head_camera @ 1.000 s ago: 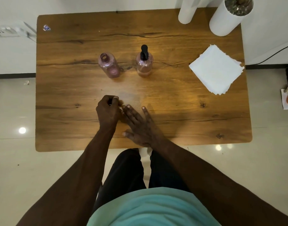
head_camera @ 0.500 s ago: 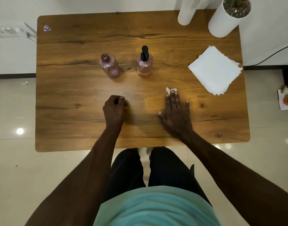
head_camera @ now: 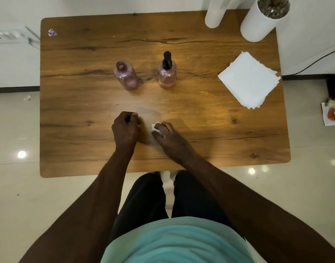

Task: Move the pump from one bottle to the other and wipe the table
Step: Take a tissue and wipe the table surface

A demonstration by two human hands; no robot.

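Observation:
Two pink see-through bottles stand side by side on the wooden table (head_camera: 71, 103). The left bottle (head_camera: 126, 75) has an open neck with no pump. The right bottle (head_camera: 167, 74) carries the black pump (head_camera: 167, 59). My left hand (head_camera: 125, 129) rests on the table as a closed fist in front of the open bottle; I cannot tell whether anything is inside it. My right hand (head_camera: 169, 136) lies just right of it, fingers curled over a small white tissue (head_camera: 154, 128) pressed onto the tabletop. A faint damp smear (head_camera: 147, 112) shows just beyond the hands.
A stack of white paper napkins (head_camera: 249, 80) lies at the table's right side. A white roll (head_camera: 216, 11) and a white planter (head_camera: 263, 18) stand at the far right corner. A sticker (head_camera: 52, 32) marks the far left corner. The floor lies beyond the table's edges.
My right hand, with the tissue under it, swept out to the right and has come back left beside my left hand, its fingers now curled. The left fist and both bottles stayed put.

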